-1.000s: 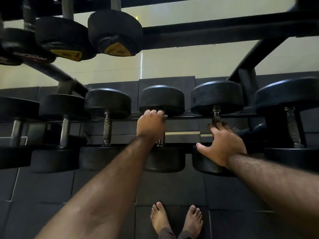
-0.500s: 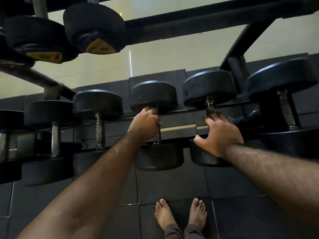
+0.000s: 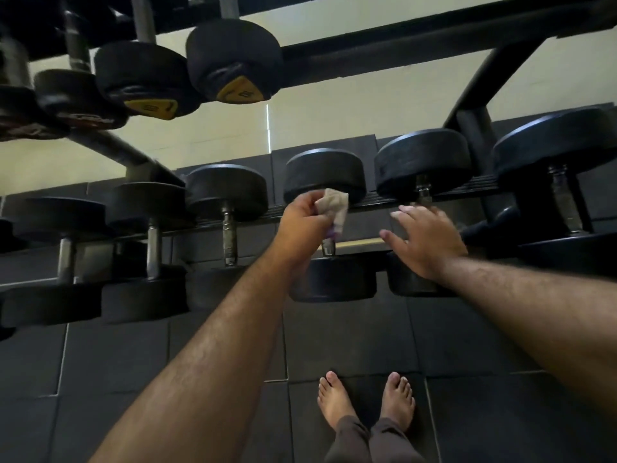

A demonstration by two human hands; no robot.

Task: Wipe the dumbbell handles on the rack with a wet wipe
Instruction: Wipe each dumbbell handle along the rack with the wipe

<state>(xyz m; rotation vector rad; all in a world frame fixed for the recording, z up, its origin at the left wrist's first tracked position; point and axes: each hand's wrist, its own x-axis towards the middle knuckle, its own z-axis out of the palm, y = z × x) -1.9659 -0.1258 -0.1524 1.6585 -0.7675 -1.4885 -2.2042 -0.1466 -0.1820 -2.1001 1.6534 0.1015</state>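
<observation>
Lifted off the handle (image 3: pixel 329 247), left hand (image 3: pixel 305 225) pinches the wipe (image 3: pixel 334 208).

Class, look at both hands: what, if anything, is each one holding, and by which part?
The left hand pinches the crumpled wet wipe by its left edge. The right hand holds nothing, its fingers spread.

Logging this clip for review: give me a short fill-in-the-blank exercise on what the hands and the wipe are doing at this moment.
1. The wet wipe is pinched in the ____ hand.
2. The right hand, its fingers spread, holds ____.
3. The wipe hangs in front of the handle of a dumbbell on the ____ shelf of the rack.
4. The person's feet on the floor mats are ____.

Missing words: left; nothing; lower; bare
</observation>
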